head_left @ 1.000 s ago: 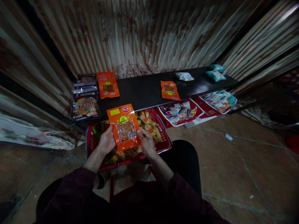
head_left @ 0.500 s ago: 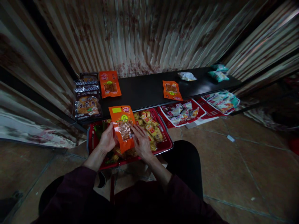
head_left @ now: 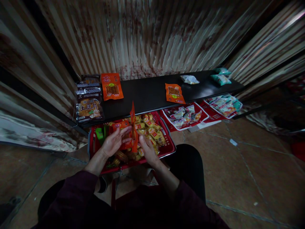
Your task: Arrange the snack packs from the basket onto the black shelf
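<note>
An orange snack packet [head_left: 134, 136] stands nearly edge-on between my hands, above a red basket [head_left: 172, 147]. My right hand [head_left: 148, 151] grips it from the right, the thumb toward me and the other fingers mostly hidden behind. On the packet's left side is my left hand [head_left: 112, 143], fingers stretched out and apart, their tips close to it or touching; I cannot tell which. Below in the basket lie another orange packet [head_left: 119, 124], partly covered by my left hand, several yellow snack packs [head_left: 156, 135] and a green packet [head_left: 100, 135].
A black shelf [head_left: 143, 92] holds brown potato-chip packets [head_left: 89, 108], an orange packet [head_left: 111, 87] standing at the left, another orange packet [head_left: 174, 93] lying flat, a white packet [head_left: 190, 79] and teal packets [head_left: 221, 79]. More filled baskets [head_left: 184, 116] sit below on the right.
The orange packet has turned from facing me to edge-on. My left hand's fingers have opened out, and the orange packet in the basket has come into view.
</note>
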Tool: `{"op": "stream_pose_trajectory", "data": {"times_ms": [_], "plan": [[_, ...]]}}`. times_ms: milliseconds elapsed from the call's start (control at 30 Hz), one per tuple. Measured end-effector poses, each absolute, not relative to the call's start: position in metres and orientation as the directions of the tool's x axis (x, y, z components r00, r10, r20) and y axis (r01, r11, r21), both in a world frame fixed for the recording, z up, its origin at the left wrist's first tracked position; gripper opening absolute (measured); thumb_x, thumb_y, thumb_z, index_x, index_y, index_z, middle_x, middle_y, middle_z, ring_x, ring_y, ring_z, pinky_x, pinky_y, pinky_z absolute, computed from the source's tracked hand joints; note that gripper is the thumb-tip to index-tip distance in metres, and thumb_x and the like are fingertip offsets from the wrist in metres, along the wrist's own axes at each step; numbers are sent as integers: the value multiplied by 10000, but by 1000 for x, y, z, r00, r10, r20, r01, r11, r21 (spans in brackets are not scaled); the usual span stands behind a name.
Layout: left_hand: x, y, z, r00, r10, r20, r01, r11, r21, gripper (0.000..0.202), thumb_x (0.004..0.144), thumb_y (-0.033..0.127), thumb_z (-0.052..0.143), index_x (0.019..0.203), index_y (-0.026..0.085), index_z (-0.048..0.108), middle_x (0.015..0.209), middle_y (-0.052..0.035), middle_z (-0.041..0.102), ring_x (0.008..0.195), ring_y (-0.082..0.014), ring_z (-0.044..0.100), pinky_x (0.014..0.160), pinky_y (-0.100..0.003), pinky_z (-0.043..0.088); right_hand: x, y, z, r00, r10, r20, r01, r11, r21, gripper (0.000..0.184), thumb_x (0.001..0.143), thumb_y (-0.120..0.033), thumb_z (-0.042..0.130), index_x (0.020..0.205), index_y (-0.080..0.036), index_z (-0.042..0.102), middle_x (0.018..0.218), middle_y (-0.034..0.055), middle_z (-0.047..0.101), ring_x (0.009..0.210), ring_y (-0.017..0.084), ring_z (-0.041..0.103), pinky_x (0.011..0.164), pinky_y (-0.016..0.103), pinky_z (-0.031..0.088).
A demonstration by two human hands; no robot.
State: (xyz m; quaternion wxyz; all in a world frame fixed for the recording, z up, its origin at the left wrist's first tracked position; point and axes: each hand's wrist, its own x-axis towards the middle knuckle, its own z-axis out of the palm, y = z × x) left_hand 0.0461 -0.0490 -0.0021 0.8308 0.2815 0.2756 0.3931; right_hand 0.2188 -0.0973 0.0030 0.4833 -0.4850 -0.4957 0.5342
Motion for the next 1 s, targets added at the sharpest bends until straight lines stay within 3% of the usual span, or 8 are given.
{"op": "stream_pose_trajectory", "data": {"times_ms": [100,267,467,700,833,1000], "plan": [[49,-53,0,498,830,-251,-353,458,816,405,833,442,557,1147,207,659,1394,-74,494,1364,-279,314,1091,-401,288,218,-99,3,-116,985,-126,-217,-149,-965,599,807,-676,455,1230,-272,587,1215,64,634,1133,257,587,876,423,529],[58,-59,7,466,882,-67,-61,107,992,418,697,303,734,1111,269,682,1410,-74,467,1393,-280,254,1147,-402,133,209,-102,9,-125,962,-244,-372,-274,-887,561,816,-603,506,1217,-218,583,1039,80,704,1044,258,636,866,421,528],[61,-60,1,453,891,9,111,-66,992,392,768,346,650,1155,282,657,1408,-69,468,1357,-280,318,1139,-442,152,207,-99,5,11,962,-272,-273,-259,-926,498,825,-606,462,1057,-219,672,905,85,727,959,278,670,843,451,540],[64,-59,-11,305,951,-46,73,25,997,439,684,267,727,1118,263,663,1404,-64,472,1341,-254,345,1136,-409,169,225,-100,1,77,979,-189,-24,-187,-982,369,837,-471,509,1042,-227,695,944,82,723,985,275,658,895,437,530],[67,-57,-22,121,961,-247,-119,261,958,643,559,227,814,1164,246,598,1349,-78,523,1302,-269,406,1109,-418,234,230,-100,-5,84,984,-157,5,-158,-987,353,843,-469,501,1021,-232,692,913,79,720,1000,282,655,904,439,529],[66,-55,-23,250,881,-403,-159,447,880,472,574,273,813,1000,183,629,1084,-101,675,1101,-268,582,991,-420,389,230,-97,-8,118,981,-155,-43,-151,-988,381,857,-514,468,969,-231,698,842,74,724,960,280,667,859,439,540]]}}
